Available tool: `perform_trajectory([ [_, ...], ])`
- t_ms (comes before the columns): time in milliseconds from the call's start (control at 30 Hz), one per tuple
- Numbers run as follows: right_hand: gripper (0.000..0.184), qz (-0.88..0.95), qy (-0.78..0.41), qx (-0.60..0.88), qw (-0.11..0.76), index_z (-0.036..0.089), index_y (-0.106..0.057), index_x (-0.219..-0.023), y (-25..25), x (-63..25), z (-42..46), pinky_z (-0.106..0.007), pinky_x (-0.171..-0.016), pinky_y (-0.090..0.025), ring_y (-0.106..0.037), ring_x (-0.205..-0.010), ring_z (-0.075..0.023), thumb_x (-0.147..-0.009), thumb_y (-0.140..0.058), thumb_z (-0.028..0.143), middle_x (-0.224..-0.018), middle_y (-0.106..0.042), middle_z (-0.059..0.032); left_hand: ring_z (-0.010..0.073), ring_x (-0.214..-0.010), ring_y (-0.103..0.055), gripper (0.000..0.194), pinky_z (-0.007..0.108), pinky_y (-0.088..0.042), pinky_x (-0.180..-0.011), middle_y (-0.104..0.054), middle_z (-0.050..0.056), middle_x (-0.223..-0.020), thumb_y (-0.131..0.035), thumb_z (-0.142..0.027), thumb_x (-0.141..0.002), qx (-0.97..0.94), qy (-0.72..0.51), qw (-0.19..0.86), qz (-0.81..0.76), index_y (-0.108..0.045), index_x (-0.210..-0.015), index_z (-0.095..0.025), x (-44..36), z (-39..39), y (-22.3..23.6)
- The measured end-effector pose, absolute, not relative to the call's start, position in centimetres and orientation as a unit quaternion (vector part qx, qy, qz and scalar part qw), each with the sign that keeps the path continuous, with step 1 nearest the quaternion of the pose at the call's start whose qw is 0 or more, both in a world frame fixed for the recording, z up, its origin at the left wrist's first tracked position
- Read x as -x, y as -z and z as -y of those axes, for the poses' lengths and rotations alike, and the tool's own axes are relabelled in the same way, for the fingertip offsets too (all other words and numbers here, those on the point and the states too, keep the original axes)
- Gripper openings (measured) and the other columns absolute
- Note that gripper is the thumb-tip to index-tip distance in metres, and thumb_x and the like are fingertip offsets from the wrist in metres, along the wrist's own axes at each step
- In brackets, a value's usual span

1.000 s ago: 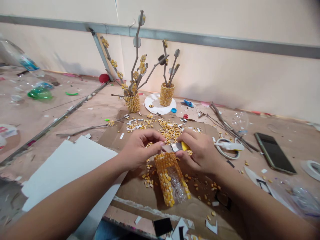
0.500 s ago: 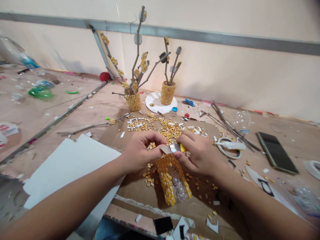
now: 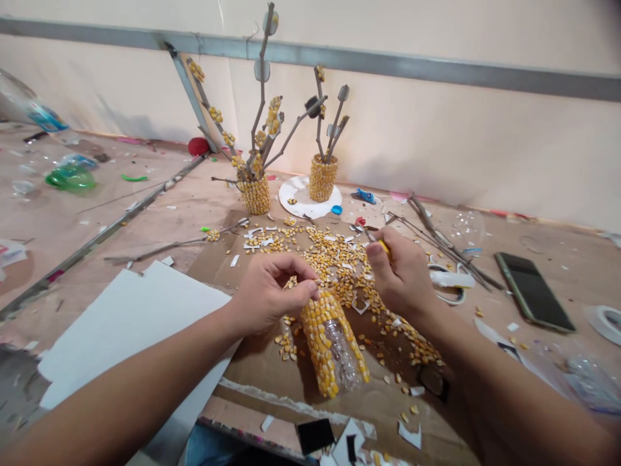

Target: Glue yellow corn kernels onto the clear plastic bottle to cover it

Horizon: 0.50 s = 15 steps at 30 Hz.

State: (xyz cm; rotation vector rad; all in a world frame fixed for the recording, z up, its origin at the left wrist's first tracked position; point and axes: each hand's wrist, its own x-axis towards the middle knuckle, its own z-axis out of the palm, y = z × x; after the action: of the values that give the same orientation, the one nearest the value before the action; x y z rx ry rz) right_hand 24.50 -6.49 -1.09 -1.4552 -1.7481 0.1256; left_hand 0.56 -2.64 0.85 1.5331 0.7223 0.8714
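My left hand [image 3: 274, 294] is pinched shut just above the top end of a clear plastic bottle [image 3: 345, 353] partly covered with corn kernels. Whatever sits between its fingertips is too small to name. My right hand [image 3: 402, 272] grips a yellow utility knife [image 3: 383, 247], its blade pointing up and left, away from the other hand. The bottle lies tilted toward me, with a bare strip showing clear crinkled plastic. Loose corn kernels [image 3: 334, 255] and white scraps are heaped on the cardboard [image 3: 272, 375] behind and around it.
Two kernel-covered pots [image 3: 255, 196] [image 3: 323, 178] hold twigs at the back, one on a white ring [image 3: 295, 202]. White sheets [image 3: 136, 310] lie left. On the right are a phone [image 3: 533, 291], a tape roll [image 3: 606, 323], a white glue tube [image 3: 453, 279] and branches [image 3: 436, 239].
My right hand has drawn the utility knife away to the right and up from my left fingers. The left hand stays pinched in nearly the same place. The view has shifted slightly.
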Motion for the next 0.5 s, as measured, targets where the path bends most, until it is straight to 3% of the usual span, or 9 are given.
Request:
perform_trajectory([
  [133, 0.006, 0.724, -0.17, 0.508, 0.434, 0.023, -0.063, -0.097, -0.8, -23.1, 7.7, -0.029, -0.063, -0.045, -0.06, -0.067, -0.0152, -0.098, -0.067, 0.028, -0.079, -0.068, 0.0009, 0.0119, -0.059, -0.066, 0.006, 0.022, -0.052, -0.059, -0.077, 0.003, -0.066, -0.073, -0.02, -0.078, -0.701, -0.351, 0.531, -0.322, -0.075, -0.075, -0.016, -0.6, 2.4, -0.6],
  [267, 0.017, 0.75, -0.237, 0.457, 0.415, 0.022, -0.071, -0.1, -2.0, -21.2, 9.1, -0.029, -0.073, -0.055, -0.073, -0.079, -0.0174, -0.089, -0.067, 0.01, -0.092, -0.079, -0.003, 0.0121, -0.06, -0.066, 0.006, 0.022, -0.052, -0.059, -0.076, 0.002, -0.066, -0.073, -0.019, -0.079, -0.754, -0.344, 0.462, -0.315, -0.077, -0.076, -0.016, -0.9, 2.6, -0.5],
  [333, 0.015, 0.756, -0.228, 0.462, 0.404, 0.022, -0.071, -0.096, -2.3, -20.9, 9.5, -0.03, -0.075, -0.055, -0.073, -0.081, -0.0178, -0.09, -0.065, 0.009, -0.09, -0.08, -0.0033, 0.0118, -0.059, -0.066, 0.007, 0.021, -0.052, -0.058, -0.076, 0.001, -0.065, -0.072, -0.018, -0.08, -0.771, -0.345, 0.44, -0.304, -0.077, -0.076, -0.016, -1.0, 2.7, -0.7],
  [500, 0.009, 0.735, -0.222, 0.511, 0.387, 0.021, -0.065, -0.088, -2.1, -21.5, 8.9, -0.027, -0.062, -0.046, -0.061, -0.065, -0.0141, -0.097, -0.062, 0.02, -0.075, -0.07, -0.0001, 0.0113, -0.058, -0.066, 0.009, 0.021, -0.053, -0.059, -0.075, 0.0, -0.064, -0.072, -0.018, -0.082, -0.783, -0.346, 0.424, -0.295, -0.074, -0.073, -0.016, -1.1, 3.0, -0.9],
])
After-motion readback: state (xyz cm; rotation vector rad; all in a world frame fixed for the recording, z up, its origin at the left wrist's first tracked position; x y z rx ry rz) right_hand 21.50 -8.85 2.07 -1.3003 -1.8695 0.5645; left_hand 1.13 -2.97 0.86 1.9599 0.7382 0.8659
